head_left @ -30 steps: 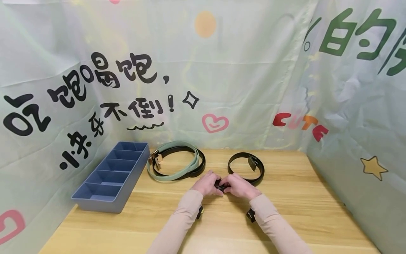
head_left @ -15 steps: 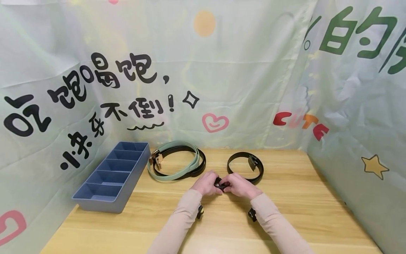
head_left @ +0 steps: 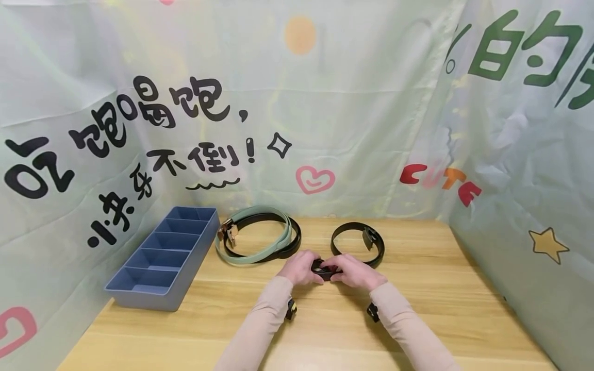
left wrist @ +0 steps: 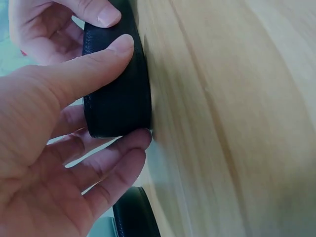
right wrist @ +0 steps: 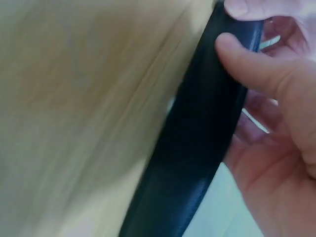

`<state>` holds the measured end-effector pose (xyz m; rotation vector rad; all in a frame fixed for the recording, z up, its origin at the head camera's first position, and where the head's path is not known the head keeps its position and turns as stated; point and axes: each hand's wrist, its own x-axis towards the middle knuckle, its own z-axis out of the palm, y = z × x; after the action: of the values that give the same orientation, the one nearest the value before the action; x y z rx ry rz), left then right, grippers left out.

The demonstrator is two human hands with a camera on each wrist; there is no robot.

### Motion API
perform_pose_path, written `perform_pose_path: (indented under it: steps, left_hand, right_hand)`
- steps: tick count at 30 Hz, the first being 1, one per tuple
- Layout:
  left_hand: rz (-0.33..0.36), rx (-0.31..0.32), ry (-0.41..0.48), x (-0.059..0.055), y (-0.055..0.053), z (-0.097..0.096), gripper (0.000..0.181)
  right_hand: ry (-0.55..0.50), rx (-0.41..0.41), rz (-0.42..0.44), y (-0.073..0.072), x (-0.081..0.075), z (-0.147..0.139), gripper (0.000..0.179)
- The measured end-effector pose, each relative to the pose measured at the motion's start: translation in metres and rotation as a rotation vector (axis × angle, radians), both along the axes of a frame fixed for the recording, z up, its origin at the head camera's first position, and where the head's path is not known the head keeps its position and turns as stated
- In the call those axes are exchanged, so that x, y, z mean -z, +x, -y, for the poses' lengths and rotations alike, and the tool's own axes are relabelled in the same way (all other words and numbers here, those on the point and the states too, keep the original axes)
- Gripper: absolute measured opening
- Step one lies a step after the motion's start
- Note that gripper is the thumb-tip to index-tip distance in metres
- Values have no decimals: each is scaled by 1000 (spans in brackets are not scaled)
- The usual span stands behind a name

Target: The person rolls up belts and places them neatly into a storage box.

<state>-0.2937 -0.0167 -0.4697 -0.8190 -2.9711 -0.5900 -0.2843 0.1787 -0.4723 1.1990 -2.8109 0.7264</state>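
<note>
A black belt (head_left: 326,275) stands on edge on the table between my two hands, its near part curled into a small roll. My left hand (head_left: 300,267) pinches the roll from the left; in the left wrist view its thumb lies on the strap's outer face (left wrist: 121,106). From the other side my right hand (head_left: 357,272) pinches it, thumb on the strap (right wrist: 192,133), which runs on past the hand in the right wrist view. Behind the right hand lies a wide black loop (head_left: 336,240) with a dark buckle (head_left: 369,237); the hand hides whether it joins the roll.
On the left stands a blue tray (head_left: 187,276) with several compartments. Beside it a mint-green belt (head_left: 261,255) with a gold-coloured buckle (head_left: 232,234) lies coiled over another black belt (head_left: 297,242). Printed cloth (head_left: 362,129) hangs around the wooden table (head_left: 325,335).
The small roll looks wider between my hands, which have parted slightly. The black loop behind the right hand has shifted a little left. The tray and the coiled belts stay put.
</note>
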Motion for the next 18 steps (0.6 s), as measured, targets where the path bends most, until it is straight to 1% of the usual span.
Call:
perform_pose_path:
  steps: [4, 8, 12, 15, 18]
  left_hand:
    - [34, 10, 21, -1, -1, 1, 41]
    - [76, 3, 44, -1, -1, 2, 42]
    - [68, 0, 39, -1, -2, 3, 44]
    - [43, 18, 21, -2, -2, 4, 41]
    - [42, 46, 22, -3, -3, 4, 39]
  right_hand:
    - [-9, 19, -49, -1, 2, 0, 18]
    - [-10, 48, -86, 0, 3, 2, 14]
    - [-13, 66, -105, 1, 4, 4, 13]
    - [-9, 45, -83, 1, 3, 2, 16]
    - [1, 21, -13, -1, -1, -3, 25]
